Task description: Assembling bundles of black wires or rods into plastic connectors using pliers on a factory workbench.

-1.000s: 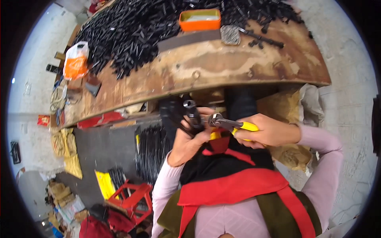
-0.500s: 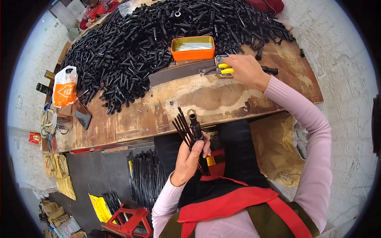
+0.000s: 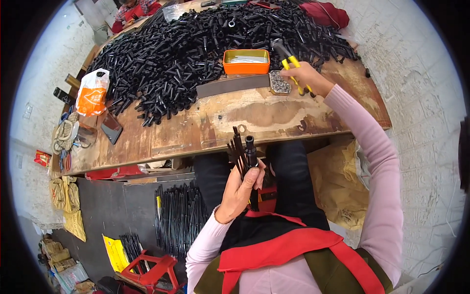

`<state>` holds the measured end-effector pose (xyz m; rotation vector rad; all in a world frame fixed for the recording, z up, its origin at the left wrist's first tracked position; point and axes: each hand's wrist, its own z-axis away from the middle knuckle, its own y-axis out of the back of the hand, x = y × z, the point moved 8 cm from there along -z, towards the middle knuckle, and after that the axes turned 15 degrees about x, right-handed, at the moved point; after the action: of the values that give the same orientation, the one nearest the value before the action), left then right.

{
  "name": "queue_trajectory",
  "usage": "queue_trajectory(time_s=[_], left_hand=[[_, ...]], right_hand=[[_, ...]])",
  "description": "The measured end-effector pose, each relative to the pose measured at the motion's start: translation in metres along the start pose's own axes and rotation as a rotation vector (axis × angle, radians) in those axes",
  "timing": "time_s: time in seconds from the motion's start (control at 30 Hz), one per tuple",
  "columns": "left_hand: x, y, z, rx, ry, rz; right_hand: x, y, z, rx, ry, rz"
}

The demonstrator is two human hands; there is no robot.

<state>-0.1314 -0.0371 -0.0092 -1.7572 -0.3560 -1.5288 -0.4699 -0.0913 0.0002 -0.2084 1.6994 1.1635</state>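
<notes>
While the left hand (image 3: 238, 193) clasps black rods (image 3: 239, 153) and black tube (image 3: 251, 155), the right hand (image 3: 313, 79) holds yellow-handled pliers (image 3: 286, 64).
Picking from the far square tin (image 3: 280, 93) seems underway, demanding delicacy.

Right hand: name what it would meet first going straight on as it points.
The right hand would probably meet the small tray of metal pieces first; height is unclear, so it might pass over toward the orange tin.

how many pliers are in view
1: the yellow-handled pliers, in the right hand near the orange tin; others might be hidden under the black pile.
</notes>
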Motion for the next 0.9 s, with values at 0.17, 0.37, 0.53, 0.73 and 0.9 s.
queue_trajectory(time_s=[0.17,0.37,0.53,0.73,0.9], left_hand=[[0.011,0.005,0.024,-0.022,-0.01,0.037],[0.018,0.015,0.039,0.002,-0.057,0.102],[0.025,0.007,0.045,0.007,-0.147,0.11],[0.024,0.005,0.055,-0.076,-0.106,0.079],[0.029,-0.003,0.058,-0.13,-0.125,0.058]], right_hand=[[-0.051,-0.044,0.1,-0.357,-0.383,-0.876],[-0.087,-0.075,0.224,-0.332,-0.379,-0.897],[-0.09,-0.079,0.273,-0.247,-0.145,-0.933],[-0.115,-0.061,0.291,-0.023,0.103,-0.814],[-0.122,-0.057,0.302,0.006,0.205,-0.749]])
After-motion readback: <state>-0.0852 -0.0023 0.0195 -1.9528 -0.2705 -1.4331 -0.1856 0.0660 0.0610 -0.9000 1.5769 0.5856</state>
